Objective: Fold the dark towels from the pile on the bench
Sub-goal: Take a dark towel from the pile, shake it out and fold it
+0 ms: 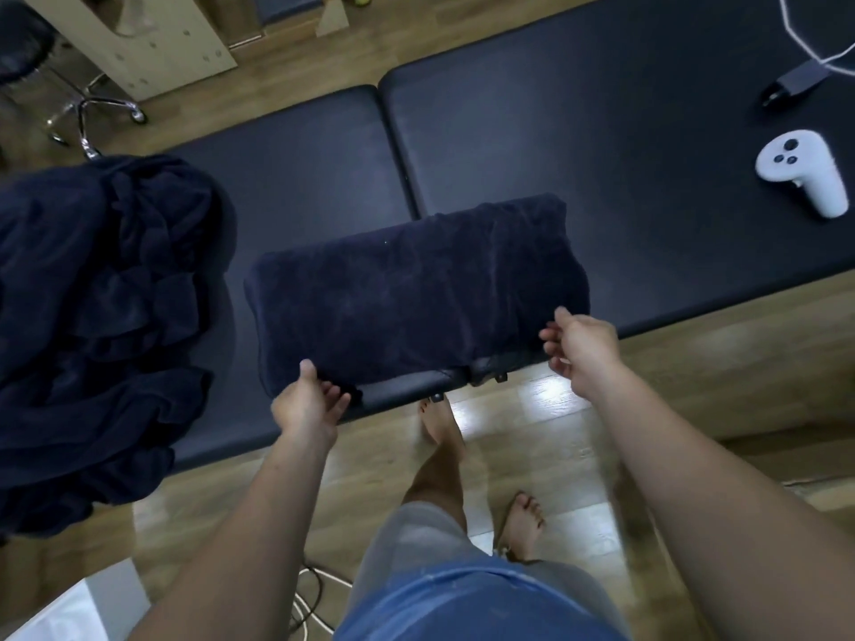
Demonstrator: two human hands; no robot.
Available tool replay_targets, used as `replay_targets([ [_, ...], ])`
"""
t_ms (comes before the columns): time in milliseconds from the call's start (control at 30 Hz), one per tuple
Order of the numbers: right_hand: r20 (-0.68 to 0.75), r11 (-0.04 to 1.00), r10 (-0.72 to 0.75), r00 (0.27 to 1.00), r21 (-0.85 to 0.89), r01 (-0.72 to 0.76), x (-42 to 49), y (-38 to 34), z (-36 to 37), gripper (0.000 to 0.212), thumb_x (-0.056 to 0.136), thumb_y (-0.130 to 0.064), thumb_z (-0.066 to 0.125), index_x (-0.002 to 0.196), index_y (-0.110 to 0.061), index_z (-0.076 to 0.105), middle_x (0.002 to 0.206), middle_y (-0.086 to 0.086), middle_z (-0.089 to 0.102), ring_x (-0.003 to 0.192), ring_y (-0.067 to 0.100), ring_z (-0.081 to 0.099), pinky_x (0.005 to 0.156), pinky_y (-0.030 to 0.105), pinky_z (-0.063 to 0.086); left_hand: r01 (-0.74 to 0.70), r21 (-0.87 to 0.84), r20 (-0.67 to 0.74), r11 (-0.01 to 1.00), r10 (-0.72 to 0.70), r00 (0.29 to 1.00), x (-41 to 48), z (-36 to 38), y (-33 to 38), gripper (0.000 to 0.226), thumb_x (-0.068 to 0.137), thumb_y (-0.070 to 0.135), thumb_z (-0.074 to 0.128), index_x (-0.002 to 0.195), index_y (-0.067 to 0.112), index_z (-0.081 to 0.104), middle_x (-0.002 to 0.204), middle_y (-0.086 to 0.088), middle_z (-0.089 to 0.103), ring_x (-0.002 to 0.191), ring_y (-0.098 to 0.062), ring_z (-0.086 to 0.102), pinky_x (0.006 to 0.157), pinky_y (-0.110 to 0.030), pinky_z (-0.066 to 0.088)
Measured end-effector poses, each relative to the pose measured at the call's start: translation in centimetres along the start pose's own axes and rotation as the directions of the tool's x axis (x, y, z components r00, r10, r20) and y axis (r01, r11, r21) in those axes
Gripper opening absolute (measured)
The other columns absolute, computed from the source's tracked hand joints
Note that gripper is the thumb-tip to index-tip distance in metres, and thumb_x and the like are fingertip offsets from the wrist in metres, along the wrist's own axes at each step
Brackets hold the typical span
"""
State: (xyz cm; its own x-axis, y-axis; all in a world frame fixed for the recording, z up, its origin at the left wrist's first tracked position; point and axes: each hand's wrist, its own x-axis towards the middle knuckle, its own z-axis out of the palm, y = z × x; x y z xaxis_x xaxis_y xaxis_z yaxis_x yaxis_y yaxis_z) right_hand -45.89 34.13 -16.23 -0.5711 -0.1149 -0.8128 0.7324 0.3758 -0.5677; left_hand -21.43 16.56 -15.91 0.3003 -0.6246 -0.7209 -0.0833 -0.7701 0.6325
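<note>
A dark navy towel [416, 289], folded into a long band, lies across the black padded bench [601, 131], its near edge at the bench's front edge. My left hand [307, 404] pinches the towel's near left corner, thumb on top and fingers beneath. At the near right corner, my right hand [580, 347] has thumb and fingers spread apart and only touches the towel's edge. The pile of crumpled dark towels [97, 316] covers the bench's left end and hangs over its front.
A white hand controller [805, 173] lies at the bench's right end, with a dark device and white cable [796, 81] behind it. An office chair base [92, 113] and a wooden cabinet [152, 43] stand beyond the bench. My bare feet are on the wooden floor below.
</note>
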Motion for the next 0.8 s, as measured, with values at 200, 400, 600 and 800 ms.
replay_targets([
  [200, -0.120, 0.994, -0.071, 0.990, 0.080, 0.080, 1.7, -1.8, -1.5, 0.023, 0.094, -0.015, 0.055, 0.071, -0.012, 0.055, 0.060, 0.006, 0.053, 0.044, 0.012, 0.039, 0.040, 0.020, 0.026, -0.179, 0.009, -0.073, 0.984, 0.179, 0.981, 0.9, -1.3, 0.7, 0.028, 0.093, 0.008, 0.051, 0.065, 0.010, 0.050, 0.064, -0.005, 0.049, 0.052, -0.015, 0.043, 0.052, -0.028, 0.046],
  [400, -0.315, 0.980, -0.109, 0.943, 0.123, 0.154, 1.7, -0.3, -2.4, 0.017, 0.076, -0.022, 0.051, 0.063, -0.011, 0.050, 0.060, 0.010, 0.045, 0.049, 0.019, 0.034, 0.045, 0.027, 0.025, -0.200, 0.189, -0.028, 0.961, 0.209, 0.978, 1.3, -3.6, -0.2, 0.028, 0.092, 0.012, 0.053, 0.064, 0.010, 0.051, 0.065, -0.006, 0.051, 0.058, -0.020, 0.046, 0.057, -0.033, 0.044],
  [600, -0.074, 0.775, -0.519, 0.852, -0.460, 0.433, 4.0, -6.5, 0.4, 0.040, 0.087, -0.053, 0.060, 0.090, -0.015, 0.069, 0.088, -0.003, 0.068, 0.085, 0.017, 0.059, 0.083, 0.032, 0.047, -0.635, 0.642, 0.208, 0.430, 0.699, 0.684, 3.1, -0.3, 4.0, 0.020, 0.091, 0.029, 0.061, 0.088, 0.010, 0.063, 0.091, -0.010, 0.066, 0.092, -0.030, 0.060, 0.085, -0.038, 0.043],
  [800, -0.145, 0.780, -0.574, 0.806, -0.396, 0.484, 7.6, -9.4, 2.3, 0.027, 0.092, -0.032, 0.062, 0.075, -0.011, 0.063, 0.067, -0.004, 0.058, 0.068, 0.016, 0.054, 0.070, 0.032, 0.044, -0.601, 0.734, 0.286, 0.316, 0.659, 0.696, 6.2, 5.5, 6.9, 0.044, 0.098, 0.041, 0.053, 0.133, 0.016, 0.051, 0.135, -0.019, 0.047, 0.125, -0.041, 0.044, 0.109, -0.048, 0.033],
])
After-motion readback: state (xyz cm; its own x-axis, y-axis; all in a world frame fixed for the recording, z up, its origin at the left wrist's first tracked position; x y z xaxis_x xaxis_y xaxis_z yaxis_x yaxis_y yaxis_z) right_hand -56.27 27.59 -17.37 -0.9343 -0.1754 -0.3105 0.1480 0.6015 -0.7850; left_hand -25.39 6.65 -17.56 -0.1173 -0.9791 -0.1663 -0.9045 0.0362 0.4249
